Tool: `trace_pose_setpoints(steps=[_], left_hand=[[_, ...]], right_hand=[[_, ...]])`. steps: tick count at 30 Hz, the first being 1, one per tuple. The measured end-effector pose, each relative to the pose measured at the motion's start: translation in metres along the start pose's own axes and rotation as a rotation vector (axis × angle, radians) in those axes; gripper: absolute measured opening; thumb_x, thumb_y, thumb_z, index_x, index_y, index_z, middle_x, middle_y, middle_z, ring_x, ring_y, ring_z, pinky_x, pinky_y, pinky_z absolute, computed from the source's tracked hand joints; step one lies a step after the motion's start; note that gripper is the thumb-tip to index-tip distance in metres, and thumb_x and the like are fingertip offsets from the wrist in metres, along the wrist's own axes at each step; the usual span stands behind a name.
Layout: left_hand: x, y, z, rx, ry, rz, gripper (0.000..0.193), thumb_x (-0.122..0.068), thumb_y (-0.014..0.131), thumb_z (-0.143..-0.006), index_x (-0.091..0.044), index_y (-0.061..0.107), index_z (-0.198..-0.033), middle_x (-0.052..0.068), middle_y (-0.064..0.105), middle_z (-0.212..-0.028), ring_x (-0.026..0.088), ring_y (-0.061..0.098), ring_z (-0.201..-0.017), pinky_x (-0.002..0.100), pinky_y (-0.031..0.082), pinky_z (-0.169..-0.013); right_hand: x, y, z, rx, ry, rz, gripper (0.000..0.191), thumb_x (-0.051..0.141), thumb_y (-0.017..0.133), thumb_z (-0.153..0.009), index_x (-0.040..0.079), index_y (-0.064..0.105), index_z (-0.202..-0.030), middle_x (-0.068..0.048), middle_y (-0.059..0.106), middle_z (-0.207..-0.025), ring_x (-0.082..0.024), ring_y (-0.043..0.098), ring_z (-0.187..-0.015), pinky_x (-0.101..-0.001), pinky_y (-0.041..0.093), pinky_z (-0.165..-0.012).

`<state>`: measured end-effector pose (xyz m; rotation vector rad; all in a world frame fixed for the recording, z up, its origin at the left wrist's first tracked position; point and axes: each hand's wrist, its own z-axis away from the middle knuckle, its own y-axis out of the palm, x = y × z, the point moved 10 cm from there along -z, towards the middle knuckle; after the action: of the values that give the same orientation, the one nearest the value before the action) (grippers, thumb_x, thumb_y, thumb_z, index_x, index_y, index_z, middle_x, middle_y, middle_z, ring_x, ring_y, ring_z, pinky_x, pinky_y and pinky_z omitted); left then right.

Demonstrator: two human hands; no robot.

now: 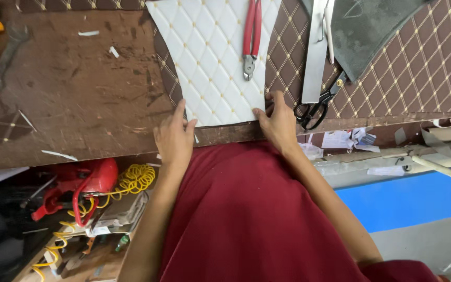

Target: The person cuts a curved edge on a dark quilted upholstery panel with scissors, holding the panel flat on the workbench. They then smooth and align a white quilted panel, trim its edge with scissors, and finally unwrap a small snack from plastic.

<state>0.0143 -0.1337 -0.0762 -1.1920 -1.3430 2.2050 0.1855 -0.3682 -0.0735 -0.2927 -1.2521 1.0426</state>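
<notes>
Hands rest at the near edge of the white quilted panel [210, 57], which lies flat on the brown workbench [79, 99]. Left hand [174, 140] presses its near-left corner, fingers extended, grasping nothing; right hand [277, 122] pins the near-right corner likewise. Red-handled pliers [250, 36] lie on the panel, black scissors [317, 107] to its right, both untouched. Panel appears positioned; no cutting under way.

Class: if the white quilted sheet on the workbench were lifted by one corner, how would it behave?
The white quilted sheet would probably flop, being thin padded upholstery lying flat. The red-handled pliers resting on it would likely slide off. It seems light.
</notes>
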Motion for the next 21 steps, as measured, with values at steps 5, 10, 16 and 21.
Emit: trace_pose_setpoints(steps=[5,10,16,21], left_hand=[[0.018,0.008,-0.003,0.024,-0.162,0.237,0.058,-0.018,0.082,-0.084,-0.016,0.060,-0.137,0.007,0.075,-0.082,0.028,0.072,-0.073,0.043,0.054,-0.072],[0.017,0.010,-0.008,0.050,-0.150,0.270,0.057,-0.010,0.079,-0.084,-0.015,0.058,-0.137,0.009,0.074,-0.079,0.030,0.073,-0.072,0.045,0.054,-0.071],[0.014,0.008,-0.006,0.050,-0.121,0.260,0.059,-0.008,0.078,-0.083,-0.015,0.056,-0.137,0.009,0.074,-0.078,0.031,0.072,-0.073,0.045,0.054,-0.071],[0.013,0.006,-0.005,0.064,-0.137,0.298,0.056,-0.009,0.077,-0.084,-0.015,0.057,-0.136,0.009,0.074,-0.080,0.028,0.074,-0.073,0.044,0.055,-0.072]], right_hand=[[-0.016,0.006,0.005,-0.005,0.040,-0.118,0.038,0.015,0.082,-0.085,0.003,0.062,-0.116,-0.010,0.070,-0.076,-0.021,0.068,-0.067,-0.0351,0.055,-0.066],[-0.018,0.005,0.005,-0.014,-0.012,-0.127,0.037,0.013,0.084,-0.083,0.004,0.065,-0.114,-0.008,0.070,-0.074,-0.017,0.068,-0.067,-0.0326,0.055,-0.066],[-0.023,0.007,0.008,0.033,-0.002,-0.145,0.036,0.013,0.084,-0.084,0.002,0.065,-0.112,-0.008,0.068,-0.072,-0.014,0.064,-0.064,-0.0307,0.054,-0.063],[-0.022,0.005,0.009,0.008,-0.029,-0.154,0.039,0.012,0.084,-0.083,0.002,0.065,-0.116,-0.008,0.068,-0.073,-0.013,0.063,-0.064,-0.0298,0.054,-0.062]])
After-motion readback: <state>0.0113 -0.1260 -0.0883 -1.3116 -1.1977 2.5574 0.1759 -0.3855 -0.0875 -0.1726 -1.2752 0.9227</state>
